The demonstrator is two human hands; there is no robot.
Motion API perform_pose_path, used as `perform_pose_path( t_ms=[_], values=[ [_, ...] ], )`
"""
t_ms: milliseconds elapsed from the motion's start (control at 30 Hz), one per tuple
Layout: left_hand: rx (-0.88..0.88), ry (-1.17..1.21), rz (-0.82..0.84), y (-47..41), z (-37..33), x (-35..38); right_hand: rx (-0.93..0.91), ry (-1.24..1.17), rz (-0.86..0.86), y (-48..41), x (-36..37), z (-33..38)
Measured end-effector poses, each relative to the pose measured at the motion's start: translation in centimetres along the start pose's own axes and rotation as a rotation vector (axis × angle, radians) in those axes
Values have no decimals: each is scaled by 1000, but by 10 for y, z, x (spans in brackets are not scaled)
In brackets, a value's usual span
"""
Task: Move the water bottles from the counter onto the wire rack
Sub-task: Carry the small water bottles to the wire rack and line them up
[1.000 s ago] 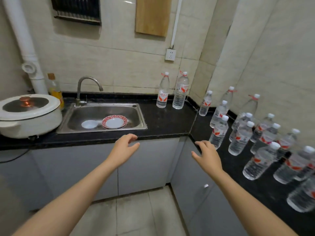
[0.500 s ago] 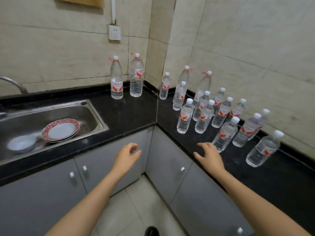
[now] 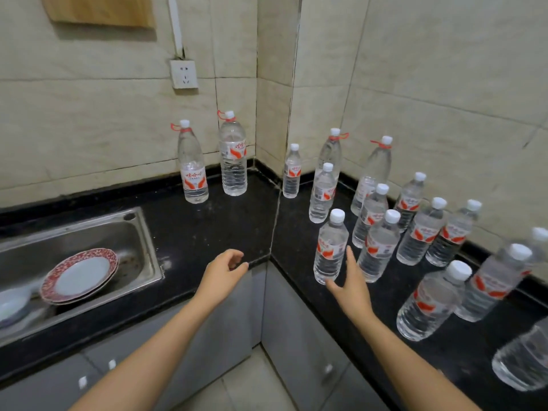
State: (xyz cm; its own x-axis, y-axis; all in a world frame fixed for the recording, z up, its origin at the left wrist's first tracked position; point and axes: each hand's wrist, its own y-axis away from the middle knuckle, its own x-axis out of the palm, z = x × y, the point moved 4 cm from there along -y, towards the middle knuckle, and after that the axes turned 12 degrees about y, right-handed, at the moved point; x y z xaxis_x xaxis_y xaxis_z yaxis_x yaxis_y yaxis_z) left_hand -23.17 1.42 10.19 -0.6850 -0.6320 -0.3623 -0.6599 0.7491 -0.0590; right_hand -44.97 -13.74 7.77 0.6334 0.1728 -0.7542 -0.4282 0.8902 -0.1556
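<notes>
Fingers [image 3: 349,258] of R hand [image 3: 353,289]: lying spread wide, gripping nothing, hovering just beside nearest water bottle [image 3: 330,247], itself standing upright near counter [image 3: 207,226] edge. L hand [image 3: 222,272]: hanging loosely curled, holding nothing. Risking a clumsy knock w/ neighbour bottles [image 3: 379,244] crowding right behind, prob. toppling domino-style. Handling thin clear ribbed plastic, slick, likely denting under squeeze; white screw caps, red labels, glossy black stone. Not seeing wire rack.

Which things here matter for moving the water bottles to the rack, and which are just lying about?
For the job: water bottles, front bottle, counter, right hand open beside that bottle, left hand. The wire rack is not in view.
Just lying about: sink, red-rimmed plates, bowl, wall socket, wooden board.
</notes>
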Motion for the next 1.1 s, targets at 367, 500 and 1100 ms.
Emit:
perform_pose_path(
  t_ms=[367, 500, 1100],
  values=[
    [-190, 19, 63, -105, 46, 58, 278, -101, -237, -101, 45, -20],
    [-214, 77, 121, -174, 59, 83, 372, -178, -261, -136, 51, -28],
    [-96, 269, 264, -360, -14, 279, 554, -182, -381, -185, 65, -33]
  ],
)
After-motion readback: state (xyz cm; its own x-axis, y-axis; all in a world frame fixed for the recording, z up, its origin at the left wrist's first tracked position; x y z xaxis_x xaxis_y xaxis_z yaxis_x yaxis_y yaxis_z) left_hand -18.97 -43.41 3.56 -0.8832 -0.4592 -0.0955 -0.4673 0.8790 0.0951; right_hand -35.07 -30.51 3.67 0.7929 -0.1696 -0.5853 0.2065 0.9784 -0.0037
